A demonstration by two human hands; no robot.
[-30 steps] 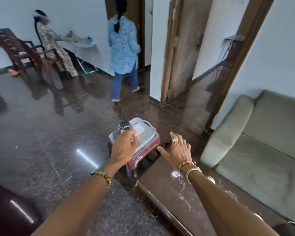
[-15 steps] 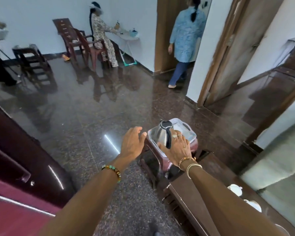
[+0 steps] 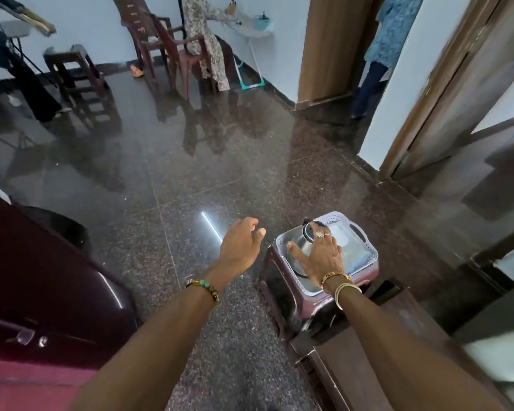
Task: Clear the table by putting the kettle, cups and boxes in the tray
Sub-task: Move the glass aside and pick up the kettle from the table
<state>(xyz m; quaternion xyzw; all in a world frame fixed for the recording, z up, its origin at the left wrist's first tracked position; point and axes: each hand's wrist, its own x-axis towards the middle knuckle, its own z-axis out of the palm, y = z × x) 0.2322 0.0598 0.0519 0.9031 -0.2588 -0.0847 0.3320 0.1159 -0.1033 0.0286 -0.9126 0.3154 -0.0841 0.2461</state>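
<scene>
Head view: white perforated tray (image 3: 370, 251) sits on maroon stool (image 3: 276, 287), steel kettle (image 3: 298, 239) inside at its L end. R hand (image 3: 324, 258) lies on kettle, thumb splayed across its side; grip on the handle can't be told. L hand (image 3: 240, 247) spread loosely, holds nothing, above floor L of tray. Bracelet (image 3: 334, 275) lettering too blurred to read.

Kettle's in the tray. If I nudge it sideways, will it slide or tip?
The kettle looks like polished steel, so probably rigid and slick; it should slide. Its base looks wider than its top, so tipping seems unlikely. The tray sits on a stool: push gently.
</scene>
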